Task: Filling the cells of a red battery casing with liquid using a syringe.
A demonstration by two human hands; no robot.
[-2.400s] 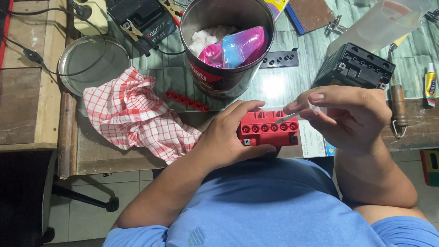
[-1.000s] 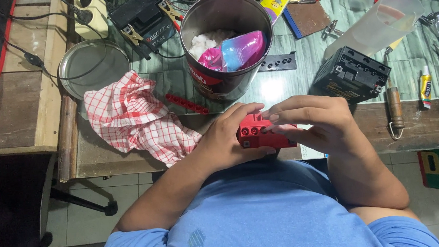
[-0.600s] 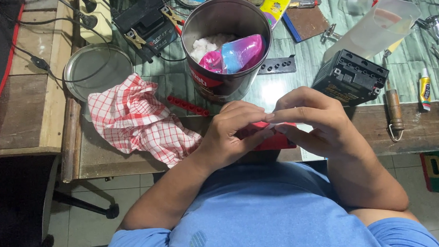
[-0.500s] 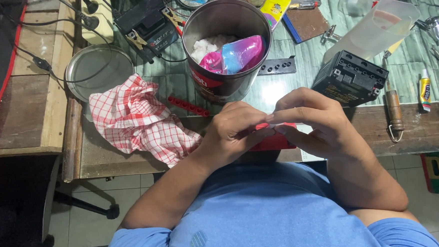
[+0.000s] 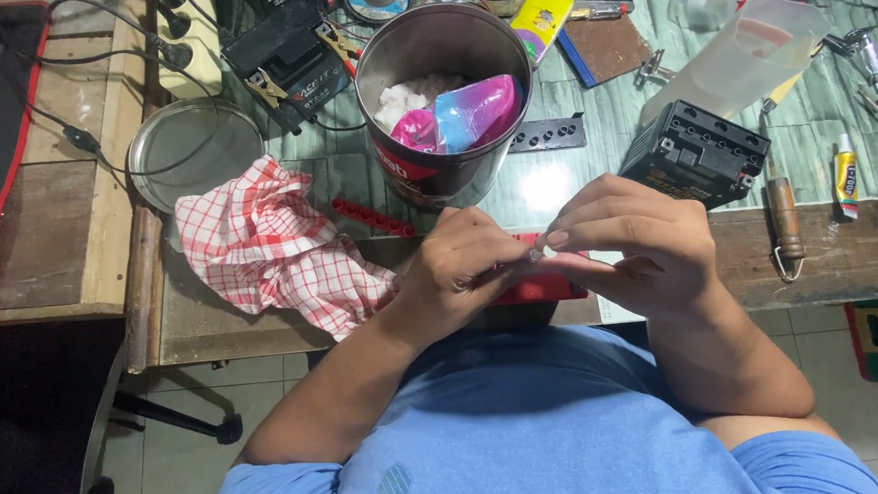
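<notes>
Two bare hands meet over the near edge of a cluttered bench [image 5: 840,246], both closed on a red block [image 5: 536,287] that shows only in slivers between the fingers. The left hand [image 5: 460,271] wraps the block's left end from above, fingers curled over its top; the right hand [image 5: 629,242] covers the right end, thumb and forefinger pressed together at a small pale piece [image 5: 543,255] right on the block's upper face — what that piece is cannot be told. The block lies flat with its long axis running left to right, its near side facing the person's blue shirt [image 5: 528,423], and most of its top is hidden under the knuckles. Just far of the hands stands a metal tin [image 5: 446,101] holding pink and blue bags and white wadding. To the left lies a red-checked cloth [image 5: 279,245], crumpled, with a red strip [image 5: 372,217] between it and the tin and a round lid [image 5: 194,150] beyond. To the right of the tin sits a black battery [image 5: 704,153], tilted, with a black strip [image 5: 548,134] lying flat between the two — and farther right a wooden-handled tool [image 5: 784,224] and a small glue tube [image 5: 845,171] lie near the bench edge.
</notes>
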